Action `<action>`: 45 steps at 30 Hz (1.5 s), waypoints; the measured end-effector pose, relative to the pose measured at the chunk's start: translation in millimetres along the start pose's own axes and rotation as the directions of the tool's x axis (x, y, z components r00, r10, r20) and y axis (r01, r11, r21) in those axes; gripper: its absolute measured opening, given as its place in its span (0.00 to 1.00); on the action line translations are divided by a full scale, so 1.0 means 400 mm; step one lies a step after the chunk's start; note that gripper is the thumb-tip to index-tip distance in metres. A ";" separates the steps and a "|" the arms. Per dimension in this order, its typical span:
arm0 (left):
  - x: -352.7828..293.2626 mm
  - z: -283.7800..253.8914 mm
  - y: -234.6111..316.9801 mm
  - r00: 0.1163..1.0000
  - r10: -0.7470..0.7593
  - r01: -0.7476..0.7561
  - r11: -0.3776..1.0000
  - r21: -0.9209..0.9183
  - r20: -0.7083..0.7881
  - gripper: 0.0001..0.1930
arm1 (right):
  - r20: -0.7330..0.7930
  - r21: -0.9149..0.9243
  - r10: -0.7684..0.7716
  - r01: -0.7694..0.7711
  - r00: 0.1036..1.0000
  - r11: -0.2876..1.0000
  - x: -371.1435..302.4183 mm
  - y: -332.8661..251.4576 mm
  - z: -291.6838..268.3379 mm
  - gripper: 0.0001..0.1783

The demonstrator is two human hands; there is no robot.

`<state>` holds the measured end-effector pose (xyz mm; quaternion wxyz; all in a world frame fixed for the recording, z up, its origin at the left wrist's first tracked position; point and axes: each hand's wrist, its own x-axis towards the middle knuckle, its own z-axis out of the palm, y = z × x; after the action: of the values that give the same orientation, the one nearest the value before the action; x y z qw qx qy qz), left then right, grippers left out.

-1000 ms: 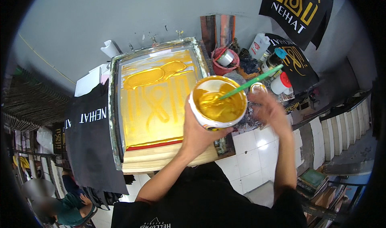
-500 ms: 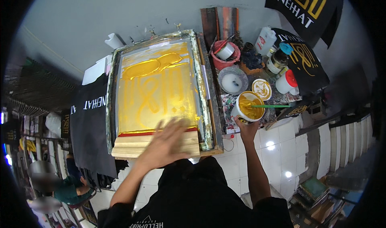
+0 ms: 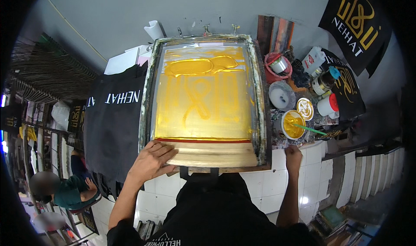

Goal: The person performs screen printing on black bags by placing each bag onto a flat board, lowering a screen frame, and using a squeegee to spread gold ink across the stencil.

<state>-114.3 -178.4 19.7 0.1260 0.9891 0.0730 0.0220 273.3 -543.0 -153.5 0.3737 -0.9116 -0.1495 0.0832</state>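
Note:
A wooden squeegee (image 3: pixel 208 154) with a red blade lies across the near end of a printing screen (image 3: pixel 149 94) smeared with gold ink (image 3: pixel 190 67). My left hand (image 3: pixel 152 160) grips the squeegee's left end, fingers over the wood and thumb at its near edge. My right hand (image 3: pixel 294 156) is curled closed at the near edge of the side table, just below a white tub (image 3: pixel 284 127) and apart from it. Nothing shows in that hand. In the tub are gold ink and a green stick (image 3: pixel 314 130).
Right of the screen are a swirled lid (image 3: pixel 305 109), a grey bowl (image 3: pixel 281 95), a red bucket (image 3: pixel 274 74), a red-capped jar (image 3: pixel 326 105) and a blue-capped jar (image 3: pixel 323 83). Black printed cloth (image 3: pixel 112 129) hangs at the left. A person (image 3: pixel 73 192) sits at lower left.
My right hand has let go of the ink tub and dropped to the table's edge. My left hand has moved onto the squeegee's left end. The view has shifted, so things sit further right.

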 end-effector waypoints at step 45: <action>0.328 -0.025 -0.426 0.932 -0.235 0.178 0.960 -0.216 -0.275 0.13 | 0.335 -0.527 -0.656 0.712 0.676 0.464 0.209 -0.821 0.323 0.38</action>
<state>-8.9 7.1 -10.2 0.2077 0.9449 0.1928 0.1641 248.8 -208.4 -16.3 0.0471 -0.8383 -0.5359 -0.0890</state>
